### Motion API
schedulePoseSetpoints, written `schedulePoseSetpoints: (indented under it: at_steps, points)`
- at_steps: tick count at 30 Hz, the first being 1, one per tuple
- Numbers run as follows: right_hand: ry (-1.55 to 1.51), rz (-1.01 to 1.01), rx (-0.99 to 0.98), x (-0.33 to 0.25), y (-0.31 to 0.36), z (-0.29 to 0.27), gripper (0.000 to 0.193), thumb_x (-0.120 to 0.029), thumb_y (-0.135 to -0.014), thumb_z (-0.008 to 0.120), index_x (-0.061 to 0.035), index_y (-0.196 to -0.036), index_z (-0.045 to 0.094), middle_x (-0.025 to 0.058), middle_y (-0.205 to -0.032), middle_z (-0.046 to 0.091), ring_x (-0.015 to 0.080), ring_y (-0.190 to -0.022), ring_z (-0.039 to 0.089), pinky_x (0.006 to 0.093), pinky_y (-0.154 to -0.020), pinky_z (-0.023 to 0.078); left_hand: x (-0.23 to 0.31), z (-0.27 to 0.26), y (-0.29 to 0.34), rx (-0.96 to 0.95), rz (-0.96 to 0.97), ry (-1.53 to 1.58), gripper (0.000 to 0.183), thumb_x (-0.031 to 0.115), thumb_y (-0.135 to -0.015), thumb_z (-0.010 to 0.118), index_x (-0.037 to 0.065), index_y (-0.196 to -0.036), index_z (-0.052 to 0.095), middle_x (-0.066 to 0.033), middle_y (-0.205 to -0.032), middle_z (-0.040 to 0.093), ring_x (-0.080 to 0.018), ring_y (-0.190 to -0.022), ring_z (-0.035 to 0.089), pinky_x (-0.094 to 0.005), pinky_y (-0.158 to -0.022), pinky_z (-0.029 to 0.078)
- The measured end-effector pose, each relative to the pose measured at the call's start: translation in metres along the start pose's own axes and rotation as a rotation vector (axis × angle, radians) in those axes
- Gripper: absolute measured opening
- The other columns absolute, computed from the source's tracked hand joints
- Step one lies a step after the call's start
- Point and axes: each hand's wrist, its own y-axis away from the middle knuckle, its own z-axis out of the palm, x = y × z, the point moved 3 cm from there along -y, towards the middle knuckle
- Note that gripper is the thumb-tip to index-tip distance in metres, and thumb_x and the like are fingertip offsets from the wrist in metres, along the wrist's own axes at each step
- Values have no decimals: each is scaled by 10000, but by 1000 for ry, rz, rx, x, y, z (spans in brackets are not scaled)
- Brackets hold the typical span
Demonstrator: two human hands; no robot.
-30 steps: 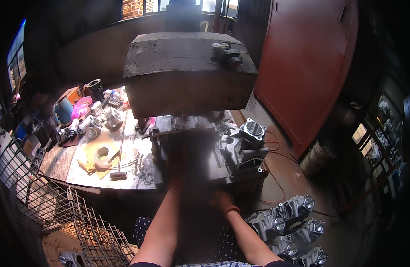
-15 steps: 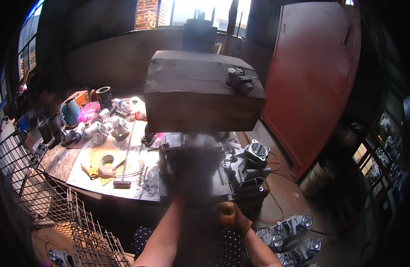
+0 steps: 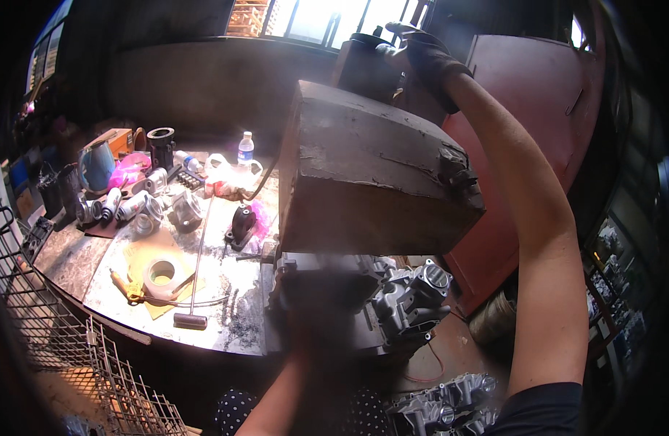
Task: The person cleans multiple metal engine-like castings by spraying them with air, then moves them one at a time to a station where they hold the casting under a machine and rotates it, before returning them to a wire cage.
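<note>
My right hand [image 3: 429, 62], in a dark glove with paler fingers, is raised at the upper right. Its fingers are spread beside the top of a dark cylinder [image 3: 363, 73] behind a big grey box-shaped housing [image 3: 378, 174]. A dark blur in the middle of the picture covers most of my left hand [image 3: 299, 356], so its fingers are hidden. That hand is low, by the front of a metal fixture bed with a silvery cast part [image 3: 313, 263] on it. Close by on the right stands another silver casting [image 3: 411, 301] with a round flanged opening.
On the bench [image 3: 229, 327] to the left lie a tape roll [image 3: 161, 278], a yellow-handled tool [image 3: 127, 287], a long-handled mallet [image 3: 191, 320] and several metal parts. A wire basket [image 3: 95, 363] stands at lower left. More castings [image 3: 451, 407] sit at lower right, below a red panel [image 3: 516, 131].
My right hand has risen from low in front of the fixture up beside the dark cylinder. My left arm stays low. The view has shifted, so the housing appears farther right and lower.
</note>
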Motion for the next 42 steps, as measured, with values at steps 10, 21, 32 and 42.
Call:
schedulePoseSetpoints:
  at_steps: [10,21,32,42]
  points:
    - [274,-50,-134,-9,-70,60,750,-467,-701,691,-57,-1277,441,156,-1166,558,262,-1099,523,349,-898,448,-21,16,4,43,-56,162,423,195,-919,371,58,-1319,375,-117,-1329,394,-254,-1247,353,-438,-1037,262]
    - [-93,-74,-241,28,-62,59,857,-317,-617,756,-63,-1333,359,182,-1268,481,267,-1145,490,350,-934,420,-31,33,-3,161,-16,248,456,291,-888,450,64,-1284,423,-165,-1252,453,-304,-1169,424,-437,-984,317]
    - [-29,-313,113,-73,78,-3,586,-248,-800,615,-65,-1296,363,168,-1250,462,282,-1144,470,348,-965,391,-21,-22,-7,359,-29,66,300,175,-891,410,51,-1158,470,-142,-1128,491,-249,-1038,493,-377,-928,393]
    - [-744,-213,-497,-125,397,-1,376,-199,-757,604,-50,-1100,566,187,-1048,579,328,-1003,551,383,-880,430,4,32,1,-24,-120,737,465,226,-895,373,95,-1341,356,-156,-1364,351,-281,-1270,333,-435,-1060,228]
